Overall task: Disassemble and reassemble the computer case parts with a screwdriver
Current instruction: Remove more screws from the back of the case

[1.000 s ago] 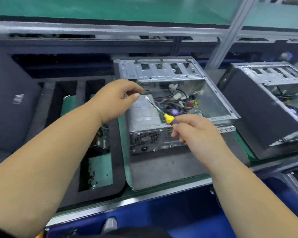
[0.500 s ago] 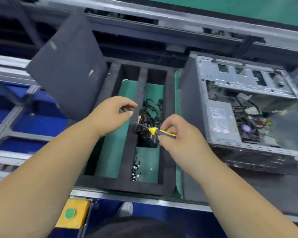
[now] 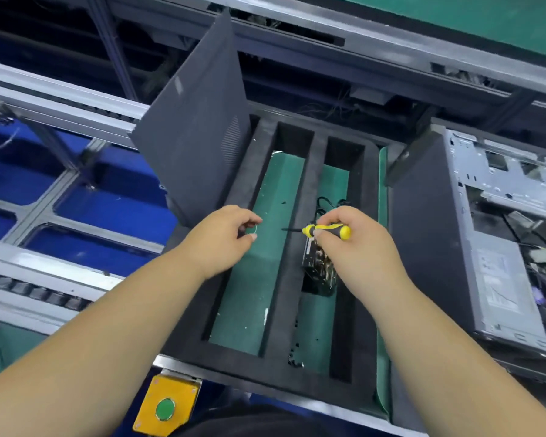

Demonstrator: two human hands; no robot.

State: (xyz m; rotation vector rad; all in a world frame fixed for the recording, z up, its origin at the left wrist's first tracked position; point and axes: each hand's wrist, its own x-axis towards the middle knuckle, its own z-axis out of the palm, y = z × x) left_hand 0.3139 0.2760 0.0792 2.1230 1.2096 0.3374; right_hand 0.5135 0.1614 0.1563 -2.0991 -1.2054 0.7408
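Our right hand [image 3: 356, 244] grips the yellow-and-black screwdriver [image 3: 327, 231] by its handle, shaft pointing left toward our left hand [image 3: 224, 238], whose fingertips are pinched together, on what we cannot tell, perhaps a screw. A second ago both hands worked over the open computer case [image 3: 498, 234]; now they hover over the black foam tray [image 3: 300, 216], the case well off to the right. We judge a removed screw is about to be dropped into a tray slot, so disassembly is underway. The case is cut off at the frame edge, and the dark component [image 3: 319, 272] in the right slot is half hidden by our hand.
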